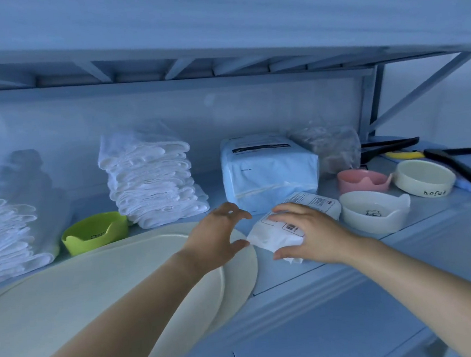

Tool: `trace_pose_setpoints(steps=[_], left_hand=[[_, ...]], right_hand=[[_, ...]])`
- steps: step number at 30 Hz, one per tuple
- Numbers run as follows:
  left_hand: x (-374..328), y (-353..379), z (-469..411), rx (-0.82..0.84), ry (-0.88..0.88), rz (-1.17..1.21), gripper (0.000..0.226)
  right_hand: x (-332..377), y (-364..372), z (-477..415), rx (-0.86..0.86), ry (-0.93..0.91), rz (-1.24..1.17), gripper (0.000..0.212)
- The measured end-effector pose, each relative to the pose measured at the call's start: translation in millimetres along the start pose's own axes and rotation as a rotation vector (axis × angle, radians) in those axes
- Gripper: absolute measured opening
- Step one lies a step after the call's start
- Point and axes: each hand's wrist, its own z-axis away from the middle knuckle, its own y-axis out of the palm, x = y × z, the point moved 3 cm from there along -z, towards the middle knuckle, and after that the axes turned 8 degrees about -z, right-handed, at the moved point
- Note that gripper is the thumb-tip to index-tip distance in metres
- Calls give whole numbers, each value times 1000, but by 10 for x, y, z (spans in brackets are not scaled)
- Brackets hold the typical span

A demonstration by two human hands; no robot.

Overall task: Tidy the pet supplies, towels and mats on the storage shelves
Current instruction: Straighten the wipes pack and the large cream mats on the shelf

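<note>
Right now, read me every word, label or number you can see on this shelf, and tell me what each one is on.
"hofu", last letters unclear: side of the round cream bowl.
Blurred, unreadable: dark print on the lime green plastic bowl.
Too small: label and barcode on the white plastic packet that the right hand grips.
Too small: label on the pale blue wrapped pack.
Drawing only, no words: white eared bowl.

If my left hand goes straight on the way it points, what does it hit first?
Probably the white packet that the right hand grips: the left hand opens toward its near end, close by, though depth is unclear.
</note>
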Motion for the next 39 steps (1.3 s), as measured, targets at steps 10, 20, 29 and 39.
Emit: trace_pose_setpoints(steps=[10,20,29,39], left_hand=[[-380,299,-230,145,95,82,68],[-609,372,-82,71,2,94,54],[-842,159,173,-87,-120,-49,41],[-888,-327,614,-180,-230,57,34]], right_hand=[[-395,-158,94,61,-159,-77,84],[-667,-332,297,86,-297,-105,97],[-547,-363,572,40,-268,-106,88],[-64,-354,649,-207,-248,-256,51]])
